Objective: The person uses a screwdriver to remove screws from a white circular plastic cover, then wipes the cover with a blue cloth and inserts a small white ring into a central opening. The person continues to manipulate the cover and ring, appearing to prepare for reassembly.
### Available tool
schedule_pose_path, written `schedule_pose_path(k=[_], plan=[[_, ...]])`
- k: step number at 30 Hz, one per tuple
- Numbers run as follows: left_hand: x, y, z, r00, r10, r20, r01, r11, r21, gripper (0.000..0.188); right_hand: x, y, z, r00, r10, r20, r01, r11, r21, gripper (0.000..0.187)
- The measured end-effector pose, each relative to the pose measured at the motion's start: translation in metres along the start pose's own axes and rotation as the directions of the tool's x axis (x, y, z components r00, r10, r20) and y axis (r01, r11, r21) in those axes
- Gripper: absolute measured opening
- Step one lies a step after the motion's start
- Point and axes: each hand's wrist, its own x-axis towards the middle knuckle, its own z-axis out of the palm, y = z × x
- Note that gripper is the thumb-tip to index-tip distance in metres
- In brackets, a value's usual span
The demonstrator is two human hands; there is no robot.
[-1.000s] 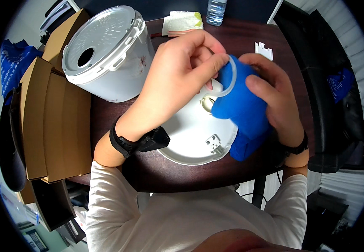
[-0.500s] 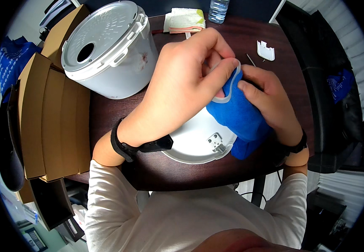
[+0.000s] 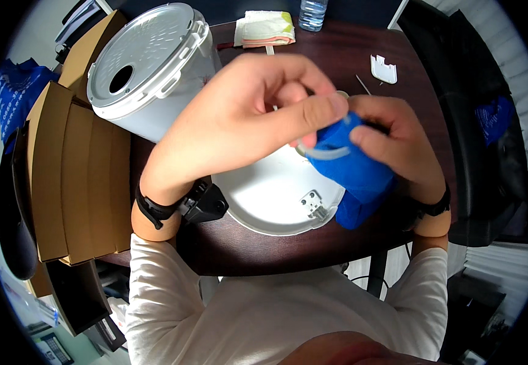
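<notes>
My right hand [image 3: 398, 137] is closed round a bunched blue cloth [image 3: 367, 176], which hangs down over the table edge side of a white round lid [image 3: 264, 194]. A pale translucent ring [image 3: 332, 154], slightly blurred, curves across the cloth. My left hand [image 3: 258, 115] pinches with thumb and forefinger at the ring and cloth, close to the right fingertips. Part of the ring is hidden by the fingers. Beneath both hands lies the lid, its inner side up, with a small metal hinge-like fitting [image 3: 314, 204] near its rim.
A white rice cooker [image 3: 154, 85] with a perforated metal top stands at the left, beside an open cardboard box [image 3: 75, 176]. Farther back are a folded cloth [image 3: 265, 29] and a water bottle [image 3: 312, 14]. A small white plastic piece [image 3: 384, 70] and a thin rod [image 3: 362, 84] lie at right.
My left wrist has dropped and swung left, and its thumb has straightened. The ring's visible stretch now crosses the cloth at a different angle. My right hand stays nearly in place.
</notes>
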Motion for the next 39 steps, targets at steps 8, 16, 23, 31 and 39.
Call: schedule_pose_path(k=[8,16,23,31,39], plan=[[0.004,-0.014,0.001,0.989,-0.036,0.145,0.018,0.993,0.119,0.027,0.002,0.003,0.004,0.996,-0.048,0.077,0.051,0.998,-0.039,0.024],[0.009,-0.014,-0.006,0.992,0.119,0.038,-0.106,0.962,-0.251,0.025,0.009,0.009,-0.006,0.99,-0.089,0.11,0.063,0.974,0.216,0.025],[0.009,-0.012,0.0,0.962,-0.027,0.27,0.021,0.999,0.025,0.036,0.01,0.004,-0.009,0.983,-0.023,0.181,0.008,0.997,0.08,0.023],[0.01,-0.008,0.001,0.992,0.096,0.082,-0.084,0.987,-0.14,0.028,0.006,0.003,-0.006,0.995,-0.027,0.096,0.007,0.979,0.203,0.025],[0.013,-0.018,-0.004,0.961,0.139,0.239,-0.094,0.977,-0.189,0.034,0.007,0.008,-0.015,0.983,-0.058,0.177,0.009,0.964,0.267,0.025]])
